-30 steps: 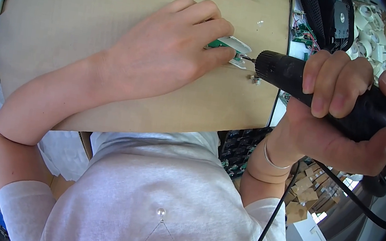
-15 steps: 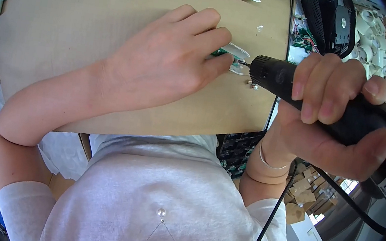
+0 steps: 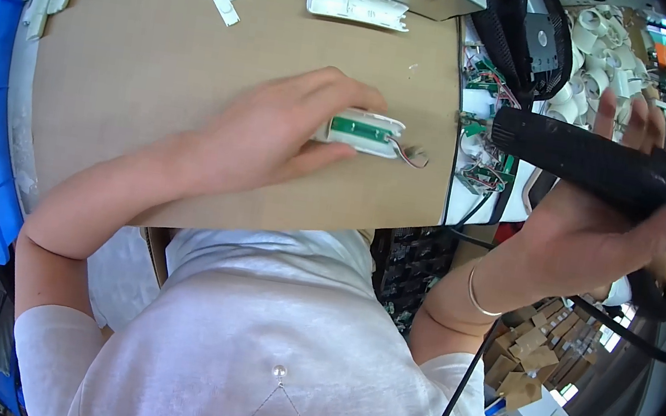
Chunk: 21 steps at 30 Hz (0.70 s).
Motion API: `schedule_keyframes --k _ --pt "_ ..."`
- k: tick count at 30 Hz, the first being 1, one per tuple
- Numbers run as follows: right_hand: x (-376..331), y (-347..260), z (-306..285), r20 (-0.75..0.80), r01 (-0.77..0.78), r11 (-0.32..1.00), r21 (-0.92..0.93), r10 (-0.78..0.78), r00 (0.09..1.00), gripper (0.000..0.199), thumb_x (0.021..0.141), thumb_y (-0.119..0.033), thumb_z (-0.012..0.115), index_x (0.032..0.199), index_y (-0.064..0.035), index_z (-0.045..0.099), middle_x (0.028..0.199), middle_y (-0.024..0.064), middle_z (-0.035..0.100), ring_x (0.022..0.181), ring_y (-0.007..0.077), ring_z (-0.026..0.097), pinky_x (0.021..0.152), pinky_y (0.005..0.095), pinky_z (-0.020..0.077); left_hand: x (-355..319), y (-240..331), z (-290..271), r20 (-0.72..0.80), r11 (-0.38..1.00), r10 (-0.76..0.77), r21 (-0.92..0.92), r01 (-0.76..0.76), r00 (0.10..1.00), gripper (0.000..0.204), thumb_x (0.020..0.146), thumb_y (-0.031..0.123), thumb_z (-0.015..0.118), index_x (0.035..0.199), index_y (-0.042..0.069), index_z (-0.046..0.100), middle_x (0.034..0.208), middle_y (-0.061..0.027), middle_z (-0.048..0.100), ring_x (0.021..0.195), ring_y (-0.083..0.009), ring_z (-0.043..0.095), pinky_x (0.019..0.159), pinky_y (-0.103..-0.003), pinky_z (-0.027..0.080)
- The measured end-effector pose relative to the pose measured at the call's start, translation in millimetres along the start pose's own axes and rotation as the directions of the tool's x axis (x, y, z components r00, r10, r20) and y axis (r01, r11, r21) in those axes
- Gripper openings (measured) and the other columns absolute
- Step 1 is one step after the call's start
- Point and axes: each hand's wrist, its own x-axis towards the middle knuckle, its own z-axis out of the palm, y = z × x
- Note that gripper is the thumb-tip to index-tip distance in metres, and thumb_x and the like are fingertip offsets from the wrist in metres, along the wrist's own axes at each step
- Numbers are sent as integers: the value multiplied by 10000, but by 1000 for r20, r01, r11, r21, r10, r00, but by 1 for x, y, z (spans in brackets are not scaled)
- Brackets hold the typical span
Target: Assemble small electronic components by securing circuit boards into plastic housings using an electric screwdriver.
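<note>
Left hand (image 3: 275,136) pins white casing (image 3: 361,131); right hand (image 3: 594,228) lifts black screwdriver (image 3: 594,164).

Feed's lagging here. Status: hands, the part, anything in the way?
Left hand pins white casing with green board on brown worktop. Right hand grips black corded driver, tip off the part, beside the table edge. Loose wire at casing's end; nothing blocking.

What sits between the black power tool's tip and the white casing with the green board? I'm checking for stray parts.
In the head view, only thin wires trailing from the white casing and bare cardboard lie before the power tool.
</note>
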Motion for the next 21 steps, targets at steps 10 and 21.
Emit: schedule_keyframes --k 10,21 --pt "-90 19 -33 719 251 889 -383 116 685 246 850 37 717 1095 14 727 1018 109 743 858 199 649 742 302 550 -29 26 -15 -87 946 -217 -265 188 972 521 928 -15 716 1430 23 580 1333 -90 606 1218 -190 589 1064 -320 463" --pt "-106 23 5 632 -292 928 -232 371 680 250 899 106 679 1135 30 704 1068 129 740 895 210 690 829 288 563 -35 32 8 -268 897 -197 -438 63 943 697 913 -11 646 1560 39 393 1388 -154 603 1188 -263 616 1022 -355 490"
